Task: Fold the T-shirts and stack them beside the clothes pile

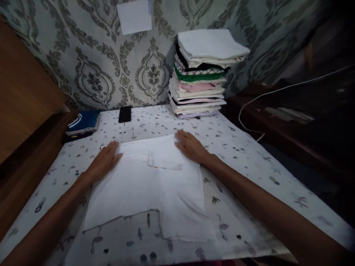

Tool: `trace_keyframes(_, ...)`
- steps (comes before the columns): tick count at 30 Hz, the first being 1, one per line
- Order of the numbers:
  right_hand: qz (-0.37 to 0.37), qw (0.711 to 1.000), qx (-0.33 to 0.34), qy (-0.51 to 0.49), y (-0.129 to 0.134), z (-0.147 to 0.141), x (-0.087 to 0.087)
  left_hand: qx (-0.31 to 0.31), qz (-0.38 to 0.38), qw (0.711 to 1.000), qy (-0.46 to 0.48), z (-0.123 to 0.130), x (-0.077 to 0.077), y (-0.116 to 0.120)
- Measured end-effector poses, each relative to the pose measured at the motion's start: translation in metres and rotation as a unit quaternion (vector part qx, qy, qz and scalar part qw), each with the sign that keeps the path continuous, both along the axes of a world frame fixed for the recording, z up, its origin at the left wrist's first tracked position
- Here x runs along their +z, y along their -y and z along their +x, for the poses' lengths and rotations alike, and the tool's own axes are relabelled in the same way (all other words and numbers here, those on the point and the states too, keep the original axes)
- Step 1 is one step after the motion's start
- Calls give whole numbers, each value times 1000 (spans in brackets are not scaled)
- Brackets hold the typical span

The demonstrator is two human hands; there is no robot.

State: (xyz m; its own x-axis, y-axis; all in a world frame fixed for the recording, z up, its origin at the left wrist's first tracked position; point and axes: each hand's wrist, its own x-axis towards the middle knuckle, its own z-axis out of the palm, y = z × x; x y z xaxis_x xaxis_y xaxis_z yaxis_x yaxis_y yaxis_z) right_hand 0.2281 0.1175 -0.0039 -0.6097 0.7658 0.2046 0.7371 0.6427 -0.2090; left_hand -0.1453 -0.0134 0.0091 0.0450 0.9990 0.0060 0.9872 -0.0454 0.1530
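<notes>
A white garment [133, 184], probably a shirt, lies spread on the patterned cloth, with a stitched strip across its upper middle and a small orange mark there. Its near edge is stepped, reaching closer to me on the right, where soft creases run. My left hand [104, 159] rests on its far left corner, fingers stretched out and pointing away from me. At the far right corner lies my right hand [191, 146], palm down with its fingers extended. Neither hand grips the fabric.
A tall stack of folded clothes [198, 88] stands at the back, right of centre. Smaller folded clothes [83, 122] and a black phone [124, 114] lie at the back left. A white cable [244, 107] hangs on the right. Brown wood [24, 88] borders the left side.
</notes>
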Motion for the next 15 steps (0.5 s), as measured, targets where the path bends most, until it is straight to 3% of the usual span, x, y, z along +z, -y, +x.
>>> trace_keyframes(3,26,999,17,-24,21,-1,5,-52,26,998,12,29,6,-1)
trace_keyframes(8,13,996,85,-26,51,-8,6,-201,20,979,21,98,10,-12)
trace_keyframes(11,-8,998,58,-17,48,-9,6,-249,8,968,17,125,11,-20)
trace_keyframes(15,-28,999,-1,-15,26,-5,10,-275,-20,961,21,139,8,-24)
